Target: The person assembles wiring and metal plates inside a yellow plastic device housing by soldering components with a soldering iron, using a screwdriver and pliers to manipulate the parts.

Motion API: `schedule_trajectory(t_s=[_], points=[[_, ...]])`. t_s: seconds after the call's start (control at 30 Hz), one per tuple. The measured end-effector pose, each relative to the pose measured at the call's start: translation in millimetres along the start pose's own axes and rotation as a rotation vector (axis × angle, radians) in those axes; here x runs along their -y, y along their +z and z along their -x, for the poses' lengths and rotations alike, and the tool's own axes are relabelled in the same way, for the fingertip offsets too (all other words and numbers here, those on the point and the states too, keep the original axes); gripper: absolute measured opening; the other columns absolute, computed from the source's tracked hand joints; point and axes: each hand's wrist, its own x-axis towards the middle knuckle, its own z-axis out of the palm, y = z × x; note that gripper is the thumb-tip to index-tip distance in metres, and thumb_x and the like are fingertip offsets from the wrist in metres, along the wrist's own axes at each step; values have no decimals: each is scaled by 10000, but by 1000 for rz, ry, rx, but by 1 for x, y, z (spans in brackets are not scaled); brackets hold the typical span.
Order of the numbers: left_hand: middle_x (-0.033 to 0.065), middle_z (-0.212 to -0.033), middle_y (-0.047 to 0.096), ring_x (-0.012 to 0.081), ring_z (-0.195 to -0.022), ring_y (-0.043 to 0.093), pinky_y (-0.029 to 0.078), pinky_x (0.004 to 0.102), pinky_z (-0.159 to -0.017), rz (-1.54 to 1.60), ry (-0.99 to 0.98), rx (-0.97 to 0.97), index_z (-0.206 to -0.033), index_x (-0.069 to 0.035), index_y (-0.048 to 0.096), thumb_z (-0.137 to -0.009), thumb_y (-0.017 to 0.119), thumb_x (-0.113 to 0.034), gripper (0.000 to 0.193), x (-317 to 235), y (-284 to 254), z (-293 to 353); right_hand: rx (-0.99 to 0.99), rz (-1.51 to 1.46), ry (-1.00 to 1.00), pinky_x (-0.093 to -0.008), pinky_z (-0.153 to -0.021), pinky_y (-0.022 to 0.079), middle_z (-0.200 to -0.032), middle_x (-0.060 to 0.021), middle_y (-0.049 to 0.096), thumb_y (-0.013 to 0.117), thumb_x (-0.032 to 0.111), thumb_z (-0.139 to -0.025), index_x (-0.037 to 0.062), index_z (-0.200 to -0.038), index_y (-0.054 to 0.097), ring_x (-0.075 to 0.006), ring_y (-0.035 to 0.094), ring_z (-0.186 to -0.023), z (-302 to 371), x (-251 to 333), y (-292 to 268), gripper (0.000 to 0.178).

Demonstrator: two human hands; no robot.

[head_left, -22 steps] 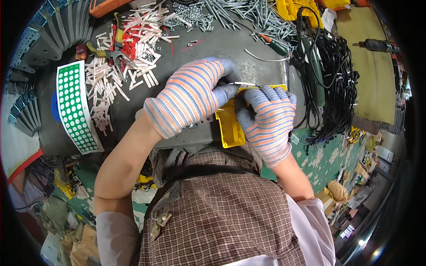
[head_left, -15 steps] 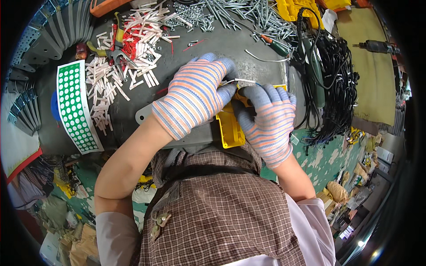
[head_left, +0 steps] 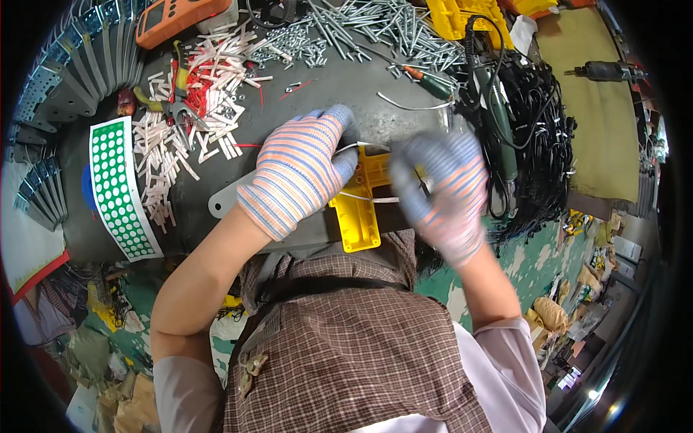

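Note:
My left hand (head_left: 303, 173), in a striped glove with blue-grey fingers, has its fingers closed around a thin white wire (head_left: 363, 143) running to the right. Below that hand lies a yellow plastic housing (head_left: 359, 227), its upper part between my two hands. A second wire with a white sleeve (head_left: 375, 199) crosses the housing. My right hand (head_left: 446, 195), gloved the same way, is at the housing's right side and smeared by motion. Its fingers look bent, but whether they hold anything cannot be made out.
White sleeve pieces (head_left: 155, 162) and pliers (head_left: 179, 86) lie at left, beside a green-dotted sticker sheet (head_left: 123, 187). Long screws (head_left: 390, 29) are heaped at the back. A screwdriver (head_left: 431, 83) and bundled black cables (head_left: 538, 137) are at right.
My right hand has pulled away from the left, and more of the housing and the lower sleeved wire shows. My left hand remains closed on the wire. The view has shifted slightly.

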Motion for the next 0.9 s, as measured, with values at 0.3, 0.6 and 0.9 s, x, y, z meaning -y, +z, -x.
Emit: schedule_trajectory(t_s=[0.3, 0.6, 0.9], points=[[164, -834, 636, 338, -794, 622, 492, 408, -713, 24, 23, 6, -924, -31, 573, -835, 653, -170, 184, -6, 0, -5, 203, 458, 20, -428, -822, 483, -969, -121, 648, 647, 257, -815, 108, -991, 665, -317, 616, -938, -55, -111, -4, 232], [163, -832, 637, 341, -798, 621, 493, 419, -709, 1, -3, -29, -922, -37, 578, -828, 652, -181, 188, 4, 2, 0, 397, -222, 11, -300, -688, 503, -828, -107, 631, 563, -78, -704, -10, -924, 657, -226, 623, -729, -30, -7, -92, 249], [152, -832, 634, 344, -829, 610, 486, 435, -737, -8, 17, -45, -896, -44, 578, -812, 658, -189, 186, -1, 6, -3, 535, 122, -118, -360, -591, 495, -804, -125, 599, 615, -64, -643, 9, -909, 653, -294, 612, -679, -36, 18, -75, 278]])
